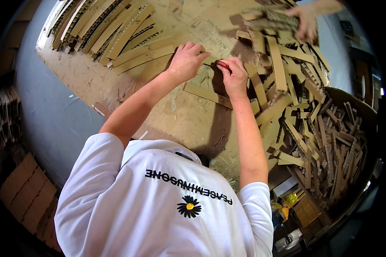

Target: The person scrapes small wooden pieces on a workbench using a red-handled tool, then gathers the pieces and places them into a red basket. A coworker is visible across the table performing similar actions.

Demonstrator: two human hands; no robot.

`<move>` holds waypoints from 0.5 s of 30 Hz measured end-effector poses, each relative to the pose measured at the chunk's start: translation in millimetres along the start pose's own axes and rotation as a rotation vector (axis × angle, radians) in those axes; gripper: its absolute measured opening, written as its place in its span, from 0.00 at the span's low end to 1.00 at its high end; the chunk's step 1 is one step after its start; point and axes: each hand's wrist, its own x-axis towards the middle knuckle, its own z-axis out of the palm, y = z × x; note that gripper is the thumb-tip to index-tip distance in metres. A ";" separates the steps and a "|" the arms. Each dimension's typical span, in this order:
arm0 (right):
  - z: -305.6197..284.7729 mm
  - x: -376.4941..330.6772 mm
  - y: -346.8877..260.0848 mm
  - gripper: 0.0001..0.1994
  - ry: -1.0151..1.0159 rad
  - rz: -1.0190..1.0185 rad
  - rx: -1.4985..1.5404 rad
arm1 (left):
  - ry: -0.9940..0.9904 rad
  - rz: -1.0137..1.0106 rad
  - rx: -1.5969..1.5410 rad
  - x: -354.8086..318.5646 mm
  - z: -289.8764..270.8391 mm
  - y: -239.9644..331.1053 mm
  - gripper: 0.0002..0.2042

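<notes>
Over the worktable, my left hand (188, 61) is closed, its fingertips pinching the end of a short cardboard strip (209, 61). That strip runs across the gap toward my right hand (235, 76), which is also closed. Between the right thumb and fingers sits a small red object (222, 64); its kind does not show. Just below both hands lies another flat cardboard strip (208, 95). Left of my left hand, a longer strip (145, 59) rests at the near end of several rows of stacked strips (116, 30).
A loose heap of cardboard strips (283, 73) covers the table's right side. Beyond it, another person's hand (306, 23) reaches over the heap. A large round bin (370, 112) full of cardboard pieces stands at right. Folded cardboard (28, 195) leans at lower left.
</notes>
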 end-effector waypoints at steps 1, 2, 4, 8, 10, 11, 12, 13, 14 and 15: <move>-2.2 2.8 -7.1 0.06 -0.010 0.047 0.010 | 0.007 0.008 0.001 1.6 -1.1 0.3 0.22; -5.7 2.0 -15.2 0.06 0.054 0.095 0.051 | 0.014 0.019 0.001 4.0 -2.5 0.2 0.22; -19.7 -2.6 -36.5 0.06 0.181 0.180 0.140 | -0.040 0.014 0.012 -0.3 -10.9 4.4 0.24; -68.2 -43.3 -82.1 0.09 0.436 0.386 0.481 | -0.234 0.023 0.062 -40.5 -29.6 43.6 0.31; -86.2 -75.5 -85.1 0.09 0.510 0.482 0.475 | -0.413 -0.004 0.069 -52.4 -26.1 68.2 0.33; -88.5 -92.2 -82.9 0.09 0.568 0.551 0.620 | -0.373 0.035 0.091 -57.8 -9.6 72.6 0.32; -94.5 -110.8 -80.0 0.10 0.548 0.551 0.740 | -0.335 0.073 0.107 -68.6 2.8 66.4 0.31; -100.0 -131.5 -69.9 0.11 0.557 0.581 0.721 | -0.358 0.085 0.097 -81.7 0.7 56.7 0.31; -98.6 -147.7 -67.4 0.11 0.610 0.596 0.723 | -0.374 0.097 0.082 -90.5 -1.6 51.0 0.31; -94.9 -156.8 -74.2 0.10 0.696 0.648 0.703 | -0.388 0.105 0.067 -96.2 -4.6 45.6 0.30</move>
